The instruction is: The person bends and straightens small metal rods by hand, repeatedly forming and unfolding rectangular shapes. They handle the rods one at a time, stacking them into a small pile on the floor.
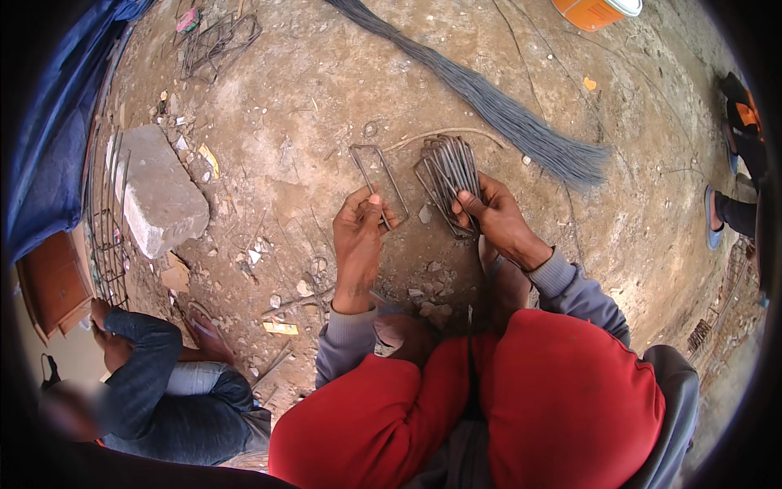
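My left hand (364, 218) pinches a single bent-steel stirrup (394, 184), a thin rectangular loop of rebar, by its near end. To the right of it, my right hand (498, 216) grips a stack of similar stirrups (450, 169), pressed side by side, with the thumb across the near part. One stirrup at the stack's left side leans slightly away from the others. Both hands are above the dirt ground in front of my knees, and a gap separates the single stirrup from the stack.
A long bundle of grey tie wire (489, 85) lies beyond my hands. At left are a concrete block (156, 191), a rebar cage (110, 220) and a crouching person (171, 383). More bent steel (216, 45) lies far left, an orange bucket (590, 11) far right. Another person's sandalled foot (715, 216) is at right.
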Motion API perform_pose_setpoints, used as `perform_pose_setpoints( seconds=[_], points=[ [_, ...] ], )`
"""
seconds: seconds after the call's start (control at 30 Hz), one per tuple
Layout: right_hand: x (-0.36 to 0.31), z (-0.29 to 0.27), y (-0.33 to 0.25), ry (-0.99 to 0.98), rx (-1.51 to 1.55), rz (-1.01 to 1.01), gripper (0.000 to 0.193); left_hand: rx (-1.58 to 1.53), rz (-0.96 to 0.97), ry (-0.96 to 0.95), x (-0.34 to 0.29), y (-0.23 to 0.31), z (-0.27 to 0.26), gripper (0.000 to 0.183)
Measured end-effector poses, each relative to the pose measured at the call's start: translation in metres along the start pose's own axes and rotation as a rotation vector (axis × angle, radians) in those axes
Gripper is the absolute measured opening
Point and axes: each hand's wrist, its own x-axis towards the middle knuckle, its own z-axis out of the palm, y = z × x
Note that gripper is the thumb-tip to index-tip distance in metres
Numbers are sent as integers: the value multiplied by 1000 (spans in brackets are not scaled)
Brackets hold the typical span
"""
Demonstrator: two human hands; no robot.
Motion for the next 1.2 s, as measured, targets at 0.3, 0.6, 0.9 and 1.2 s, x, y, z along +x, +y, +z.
perform_pose_setpoints(
  seconds=[0.3, 0.6, 0.9, 1.2],
  points=[
    [-1, 0, -9, -34, -48, 57, 10, 35, -13, -25, -17, 3, -15, 27],
    [3, -3, -21, -47, -186, 183, 13, 76, -71, -184, -22, 2, -2, 20],
    [3, 16, 4, 62, 54, 62, 13, 98, -84, -264, -22, -8, 12, 22],
    [9, 25, 19, 149, -203, -41, 21, 184, 52, -284, -23, -25, 36, 34]
  ],
)
